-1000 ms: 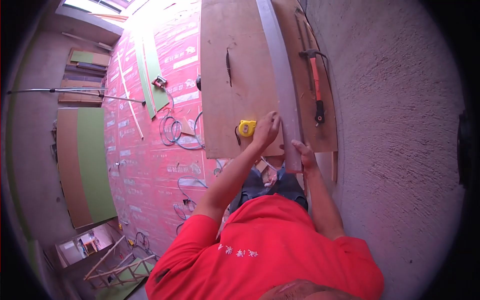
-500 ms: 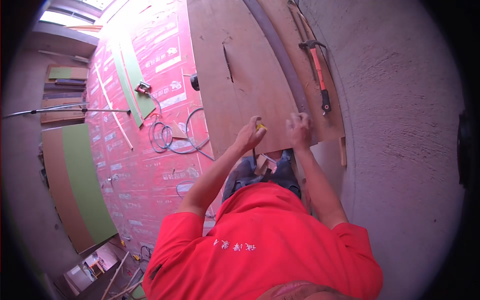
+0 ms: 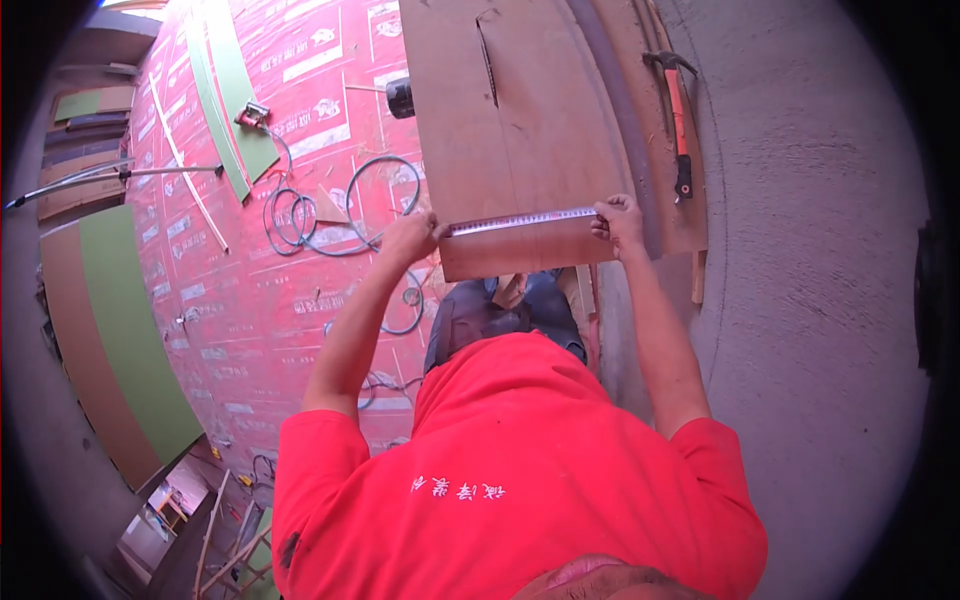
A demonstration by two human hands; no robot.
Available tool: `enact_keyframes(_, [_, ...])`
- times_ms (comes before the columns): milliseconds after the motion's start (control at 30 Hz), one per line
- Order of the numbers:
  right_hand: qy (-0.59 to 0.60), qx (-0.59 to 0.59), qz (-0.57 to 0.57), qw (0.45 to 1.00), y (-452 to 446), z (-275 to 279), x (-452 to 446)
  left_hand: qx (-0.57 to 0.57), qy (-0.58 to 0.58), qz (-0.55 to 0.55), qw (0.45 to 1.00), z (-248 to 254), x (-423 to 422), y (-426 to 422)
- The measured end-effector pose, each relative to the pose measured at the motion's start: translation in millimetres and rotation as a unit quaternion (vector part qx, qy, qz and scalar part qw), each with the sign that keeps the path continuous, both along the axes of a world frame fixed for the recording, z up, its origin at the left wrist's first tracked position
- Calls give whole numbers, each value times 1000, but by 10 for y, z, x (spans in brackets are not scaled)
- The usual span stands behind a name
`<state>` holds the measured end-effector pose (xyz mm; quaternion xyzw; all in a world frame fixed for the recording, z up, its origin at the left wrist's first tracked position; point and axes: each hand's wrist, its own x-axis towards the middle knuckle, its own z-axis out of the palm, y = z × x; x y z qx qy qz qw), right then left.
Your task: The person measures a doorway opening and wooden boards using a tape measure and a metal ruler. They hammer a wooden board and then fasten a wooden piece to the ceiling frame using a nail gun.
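A tape measure's blade [image 3: 515, 221] is drawn out across the near end of a brown wooden board [image 3: 530, 150]. My left hand [image 3: 415, 238] is closed at the board's left edge, holding one end of the tape measure; its case is hidden in the fingers. My right hand [image 3: 618, 222] pinches the blade's other end, close to a dark curved strip [image 3: 640, 160] running along the board's right side. Between the two hands the blade spans the board nearly straight.
A hammer with an orange handle [image 3: 680, 130] lies at the right, beside the rough grey wall [image 3: 800, 230]. A dark pencil-like tool [image 3: 488, 65] rests on the board. To the left, a red power tool [image 3: 253, 116], a coiled hose [image 3: 295, 222] and green panels [image 3: 135, 310] lie around the pink-covered floor.
My hands have moved apart, the left one out to the board's left edge. The tape measure's blade is now stretched between them. The view has shifted.
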<state>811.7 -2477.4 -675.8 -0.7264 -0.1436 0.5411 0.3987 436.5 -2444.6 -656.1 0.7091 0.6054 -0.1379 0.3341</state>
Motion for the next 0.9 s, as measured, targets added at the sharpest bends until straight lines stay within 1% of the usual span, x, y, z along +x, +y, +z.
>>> enact_keyframes(33, [1, -6, 3, 1000, 15, -51, 10, 20, -27, -1, 999, 22, -21, 5])
enact_keyframes(100, [-76, -5, 99, 992, 34, -114, 36, 29, -14, -4, 999, 57, 35, 6])
enact_keyframes(133, [-75, -11, 102, 992, 17, -137, 59, 45, -1, -10, 999, 48, 58, -7])
enact_keyframes(167, [-118, -30, 156, 980, 45, -55, 66, 72, -23, -10, 997, 7, 54, -18])
enact_keyframes(200, [-160, -47, 210, 963, 68, 0, 76, 70, -23, -11, 997, -26, 45, -14])
enact_keyframes(233, [-159, -50, 209, 964, 55, -4, 114, 71, -27, -15, 997, -57, 41, -20])
enact_keyframes(267, [-250, 0, 312, 917, 40, 12, 166, 73, -31, -19, 997, -73, 47, -27])
enact_keyframes(300, [-335, 50, 408, 848, 32, 25, 208, 71, -31, -20, 997, -93, 53, -35])
enact_keyframes(333, [-334, 49, 408, 848, 16, 28, 229, 84, -30, -20, 996, -116, 60, -50])
enact_keyframes(400, [-458, 84, 476, 746, 25, 124, 201, 97, -28, -20, 995, -143, 72, -61])
enact_keyframes(433, [-456, 86, 476, 747, 33, 120, 219, 90, -25, -17, 995, -153, 74, -60])
enact_keyframes(500, [-505, 143, 503, 687, 39, 104, 244, 82, -20, -12, 996, -144, 65, -83])
enact_keyframes(533, [-503, 144, 503, 688, 39, 96, 253, 83, -31, -4, 996, -133, 57, -107])
enact_keyframes(600, [-504, 222, 506, 664, 46, 94, 273, 85, -42, 4, 996, -94, 31, -144])
enact_keyframes(700, [-497, 256, 497, 663, -2, 88, 196, 94, -24, 5, 995, -49, -73, -165])
enact_keyframes(767, [-492, 264, 498, 664, -13, 70, 147, 27, -20, -4, 999, -35, -132, -131])
enact_keyframes(800, [-489, 270, 498, 663, -11, 58, 120, 27, -18, -1, 999, -26, -139, -127])
enact_keyframes(867, [-481, 279, 500, 664, -23, 50, 71, 11, -60, 5, 998, -19, -143, -109])
enact_keyframes(900, [-475, 286, 500, 665, -27, 48, 54, 10, -60, 7, 998, -35, -138, -106])
